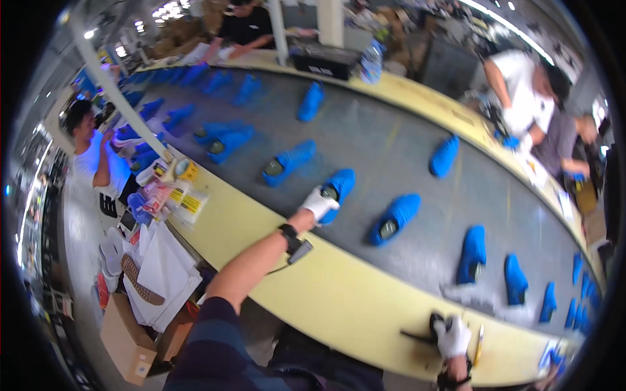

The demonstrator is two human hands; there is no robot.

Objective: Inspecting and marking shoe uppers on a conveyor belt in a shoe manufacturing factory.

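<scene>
My left hand (319, 203), in a white glove, reaches out over the belt. Its fingers are closed on the heel end of a blue shoe (342, 184), whose opening faces me. At the lower right, my right hand (453, 336), gloved in white too, rests over the yellow table edge (326, 287). Its fingers curl round a small black object (435, 323) with a dark strip sticking out to the left; its kind I cannot make out. Just right of that hand lies a thin yellow tool (480, 345). Another blue shoe (396, 219) sits on the belt to the right of the held one.
Several blue shoes lie along the grey conveyor belt (372, 150). A yellow tape roll (186, 170) and plastic packets (189, 203) are at left, above a cardboard box (128, 342) with white paper. Co-workers (521, 91) stand across the belt; another person (98, 150) is at left.
</scene>
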